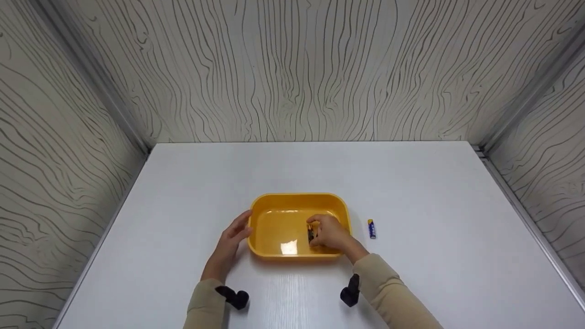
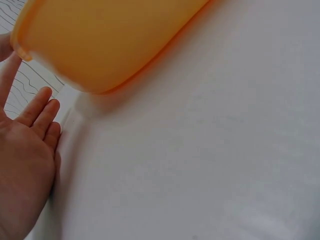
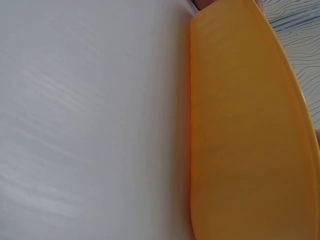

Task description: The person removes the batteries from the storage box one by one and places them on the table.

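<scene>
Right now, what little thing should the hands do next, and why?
Maybe the right hand could gently let go of the dark thing, since it's already inside the yellow tray, and the left hand touches the tray's side, which might help keep it steady.

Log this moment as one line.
left hand: touches yellow tray side | right hand: pinches dark battery-like item inside tray | blue battery: on table, right of tray
</scene>
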{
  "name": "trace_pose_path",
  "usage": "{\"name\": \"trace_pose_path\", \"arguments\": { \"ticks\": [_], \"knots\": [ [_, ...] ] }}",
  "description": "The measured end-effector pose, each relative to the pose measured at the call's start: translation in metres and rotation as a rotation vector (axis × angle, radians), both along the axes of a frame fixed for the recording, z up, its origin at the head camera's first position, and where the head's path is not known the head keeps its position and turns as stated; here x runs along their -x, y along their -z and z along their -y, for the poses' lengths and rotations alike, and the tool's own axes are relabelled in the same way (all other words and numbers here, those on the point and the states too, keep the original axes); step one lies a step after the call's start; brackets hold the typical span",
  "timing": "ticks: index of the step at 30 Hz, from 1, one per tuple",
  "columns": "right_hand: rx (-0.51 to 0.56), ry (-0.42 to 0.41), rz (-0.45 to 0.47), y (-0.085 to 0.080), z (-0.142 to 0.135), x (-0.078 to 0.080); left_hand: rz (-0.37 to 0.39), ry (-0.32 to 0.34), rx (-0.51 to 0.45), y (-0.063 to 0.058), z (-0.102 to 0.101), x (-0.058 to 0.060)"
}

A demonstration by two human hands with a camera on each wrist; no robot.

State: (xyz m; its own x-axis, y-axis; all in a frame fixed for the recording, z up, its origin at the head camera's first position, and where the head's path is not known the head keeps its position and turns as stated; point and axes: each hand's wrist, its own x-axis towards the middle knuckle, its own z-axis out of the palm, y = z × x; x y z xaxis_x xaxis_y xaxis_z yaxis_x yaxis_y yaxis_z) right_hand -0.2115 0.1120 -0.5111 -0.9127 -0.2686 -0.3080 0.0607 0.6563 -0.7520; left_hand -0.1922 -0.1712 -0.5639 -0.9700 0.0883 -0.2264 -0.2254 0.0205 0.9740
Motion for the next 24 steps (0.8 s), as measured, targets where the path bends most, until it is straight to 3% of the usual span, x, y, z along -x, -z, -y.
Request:
{"name": "trace_pose_path", "arguments": {
  "ticks": [13, 24],
  "knots": [
    [-0.001, 0.009, 0.023, 0.0029, 0.0024, 0.0013, -0.027, 0.011, -0.065, -0.0015, 0.0005, 0.0],
    [-0.043, -0.036, -0.015, 0.0036, 0.002, 0.0003, -0.027, 0.006, -0.041, -0.0027, 0.0, -0.0005]
  ]
}}
